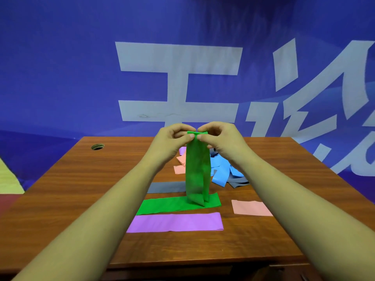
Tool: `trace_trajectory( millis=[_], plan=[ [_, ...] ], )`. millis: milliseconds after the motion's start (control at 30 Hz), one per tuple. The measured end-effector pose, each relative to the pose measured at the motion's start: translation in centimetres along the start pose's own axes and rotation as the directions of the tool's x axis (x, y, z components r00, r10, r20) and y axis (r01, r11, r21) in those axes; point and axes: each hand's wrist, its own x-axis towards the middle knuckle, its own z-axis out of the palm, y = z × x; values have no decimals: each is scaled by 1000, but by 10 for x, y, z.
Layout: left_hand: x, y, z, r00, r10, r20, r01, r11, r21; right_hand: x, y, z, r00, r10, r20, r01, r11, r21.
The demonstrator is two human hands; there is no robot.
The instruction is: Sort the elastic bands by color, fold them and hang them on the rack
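A green elastic band (197, 171) hangs folded above the wooden table (81, 179). My left hand (172, 140) and my right hand (219, 138) both pinch its top edge, thumbs nearly touching. Its lower end reaches a second green band (162, 205) lying flat. In front of that lies a purple band (176, 222), and behind it a grey band (166, 187). A pink band (250, 207) lies folded at the right. Behind the hanging band sits a loose pile of blue (220, 173), grey (238, 182), pink (179, 169) and purple (182, 151) bands. No rack is in view.
A round cable hole (97, 146) is in the table's far left corner. A blue wall banner with large pale characters (178, 82) stands right behind the table. The table's front edge runs near the bottom of the view.
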Motion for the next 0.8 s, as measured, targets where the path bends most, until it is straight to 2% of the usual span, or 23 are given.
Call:
trace_trajectory(
  millis=[100,200,367,500,600,700,800],
  plan=[
    [1,-3,-2,1000,19,-19,-18,997,74,0,-2,0,998,-61,-6,59,988,-142],
    [-1,-5,-2,999,45,-20,-42,991,131,1,-5,2,996,-90,-22,84,975,-206],
    [-4,-6,-5,998,27,-48,-26,999,28,2,-12,4,998,-62,-7,61,993,-102],
    [-7,-5,-7,1000,21,11,-20,998,-62,4,-16,8,995,-57,83,69,988,-139],
    [-15,-10,-4,990,-80,117,100,980,-171,9,-23,12,996,-79,34,82,993,-89],
    [-29,-29,-6,942,-206,267,237,967,-93,14,-29,12,997,-51,-57,52,999,14],
    [-45,-48,-11,903,-289,317,316,948,-34,20,-22,10,993,51,-102,-41,994,97]
  ],
)
